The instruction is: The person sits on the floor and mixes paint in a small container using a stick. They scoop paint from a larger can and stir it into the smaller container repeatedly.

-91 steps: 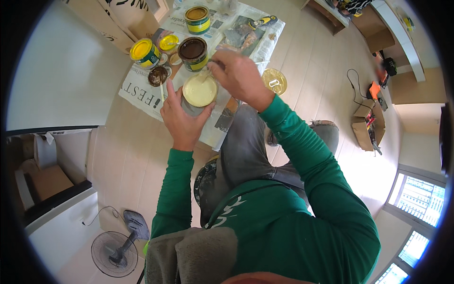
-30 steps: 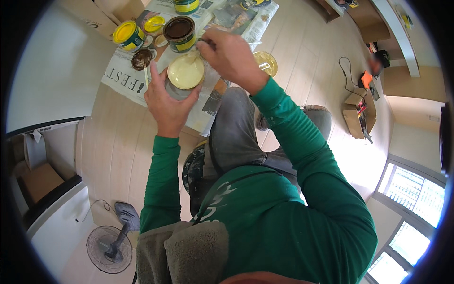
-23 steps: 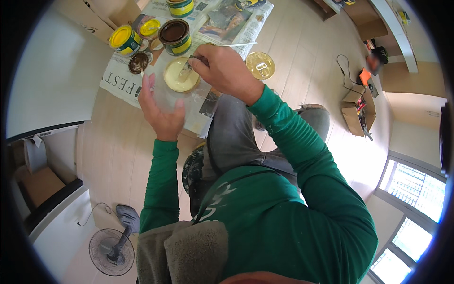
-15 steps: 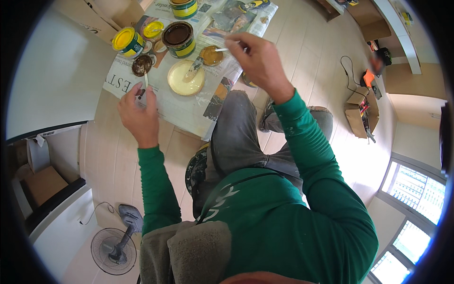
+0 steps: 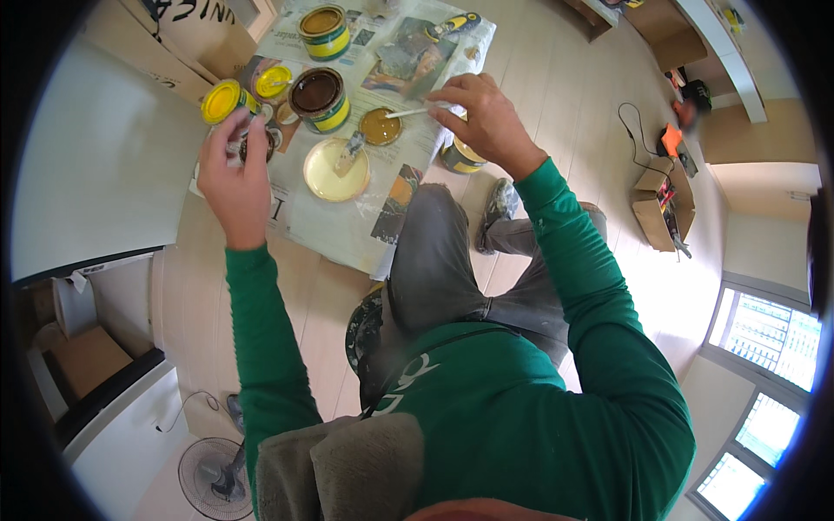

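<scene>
My right hand (image 5: 486,122) pinches a thin white stick (image 5: 415,111), whose tip reaches the round lid of ochre paint (image 5: 380,128). My left hand (image 5: 233,182) is raised with thumb and fingers apart, beside the open yellow paint can (image 5: 222,101). Its fingers partly cover a small dark brown lid (image 5: 271,143). Between the hands lies a wider lid of cream paint (image 5: 328,178), with a smeared spatula-like tool (image 5: 351,153) across its rim. An open can of dark brown paint (image 5: 318,97) stands behind it.
Newspaper (image 5: 343,221) covers the work surface. An ochre can (image 5: 323,35), a yellow lid (image 5: 273,82) and a yellow-handled tool (image 5: 453,28) lie further back. Another can (image 5: 462,156) stands below my right hand. A fan (image 5: 213,478) and a tool box (image 5: 662,208) are on the floor.
My left hand has moved up and left, from the dark lid's stick toward the yellow can. My right hand has shifted slightly, its stick still at the ochre lid.
</scene>
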Tool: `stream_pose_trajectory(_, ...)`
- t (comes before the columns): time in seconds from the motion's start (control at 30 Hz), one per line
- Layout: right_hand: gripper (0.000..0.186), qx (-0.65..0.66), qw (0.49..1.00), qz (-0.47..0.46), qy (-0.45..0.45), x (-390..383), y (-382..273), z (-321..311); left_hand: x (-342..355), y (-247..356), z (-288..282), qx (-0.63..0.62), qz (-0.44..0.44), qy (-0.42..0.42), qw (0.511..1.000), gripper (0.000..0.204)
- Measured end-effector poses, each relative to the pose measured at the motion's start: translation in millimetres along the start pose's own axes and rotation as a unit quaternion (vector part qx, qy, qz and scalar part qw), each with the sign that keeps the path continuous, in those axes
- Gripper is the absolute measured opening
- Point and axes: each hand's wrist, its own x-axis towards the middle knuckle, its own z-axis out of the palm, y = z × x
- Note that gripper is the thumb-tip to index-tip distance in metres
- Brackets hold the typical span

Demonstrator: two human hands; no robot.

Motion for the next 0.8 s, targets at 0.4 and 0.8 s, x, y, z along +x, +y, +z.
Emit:
stream_pose_trajectory(0.4,0.012,0.079,0.996,0.016,-0.026,2,6,14,163,-67,106,0.046,0.049,-0.298,0.952,0.100)
stream_pose_trajectory(0.8,0.018,0.359,0.918,0.168,0.010,-2,-9,-10,156,-74,139,-0.010,-0.016,-0.342,0.939,0.089)
